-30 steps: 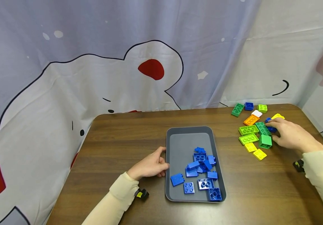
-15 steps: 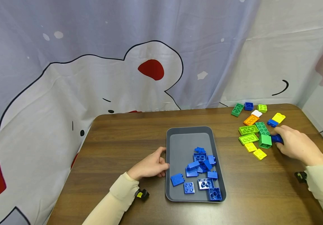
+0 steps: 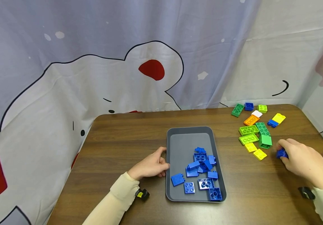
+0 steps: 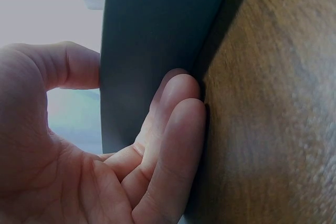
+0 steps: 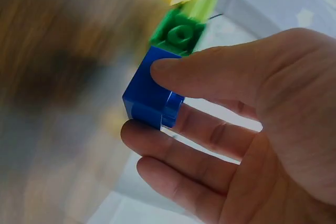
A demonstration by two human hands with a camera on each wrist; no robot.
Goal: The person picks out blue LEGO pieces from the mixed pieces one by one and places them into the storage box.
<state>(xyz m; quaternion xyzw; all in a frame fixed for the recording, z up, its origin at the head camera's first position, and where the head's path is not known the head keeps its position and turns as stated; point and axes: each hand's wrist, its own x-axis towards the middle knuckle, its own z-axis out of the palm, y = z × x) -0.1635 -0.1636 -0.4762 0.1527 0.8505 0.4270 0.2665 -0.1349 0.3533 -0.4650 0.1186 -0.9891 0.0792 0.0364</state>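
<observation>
In the head view my right hand [image 3: 305, 157] is over the right side of the table and grips a blue toy building brick [image 3: 281, 153]. Up close in the right wrist view, the thumb lies on one face of that blue brick [image 5: 149, 82] and the fingers support it from the other side. My left hand [image 3: 151, 164] holds the left wall of a grey tray [image 3: 181, 137]. The left wrist view has its thumb at the rim and its fingers against the tray's outer wall [image 4: 152, 30]. Several blue bricks [image 3: 191, 172] lie in the tray's near part.
Right of the tray, several loose bricks lie on the wooden table [image 3: 122, 134]: lime ones [image 3: 248, 130], green ones [image 3: 265, 141], yellow ones [image 3: 259, 154] and an orange one [image 3: 251, 120]. Farther back are two blue bricks [image 3: 249, 106]. A patterned curtain [image 3: 93, 84] hangs behind the table.
My right hand has drawn a blue brick away from beside the green bricks, toward the near right, and now has it in its grip. The left hand and tray have stayed put.
</observation>
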